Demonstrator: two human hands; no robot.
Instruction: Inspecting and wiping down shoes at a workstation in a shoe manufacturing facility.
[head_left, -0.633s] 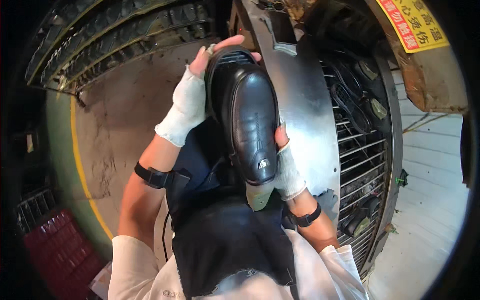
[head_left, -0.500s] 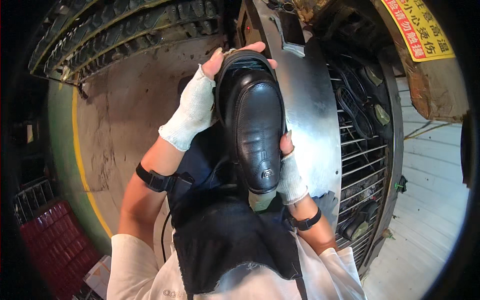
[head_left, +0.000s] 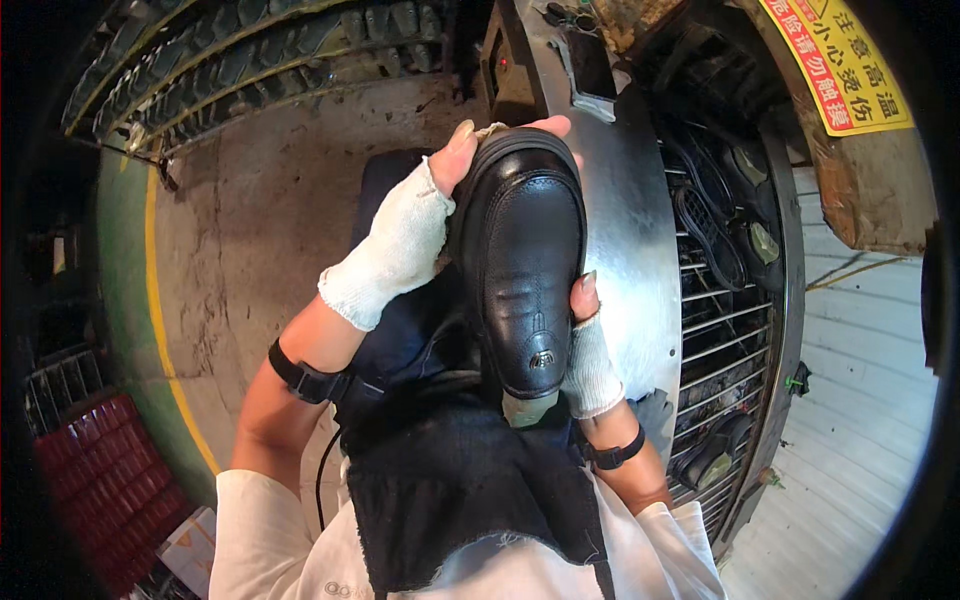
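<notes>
A black leather shoe (head_left: 530, 250) is held up in front of my apron, toe pointing away and top facing me. Its dark outsole (head_left: 488, 153) sits close around the toe. A pale green shoe last (head_left: 529, 410) shows at the heel end. My left hand (head_left: 400, 235), in a white fingerless glove, is closed round the toe end, thumb at the sole's left edge and fingertips over the far side. Gloved the same way, my right hand (head_left: 592, 355) grips the right side near the heel, thumb up along the edge; its other fingers are hidden underneath.
A metal worktop (head_left: 625, 250) runs along the right, with a phone-like dark slab (head_left: 588, 68) at its far end. Beyond it, a wire rack (head_left: 725, 320) carries soles and shoes. Shelves of shoe lasts (head_left: 270, 60) stand far left; dark red stacked pieces (head_left: 105, 480) lie lower left.
At the toe, the gap between sole and upper has closed; the sole now lies against the shoe. Both hands and the shoe have shifted slightly right and nearer to me.
</notes>
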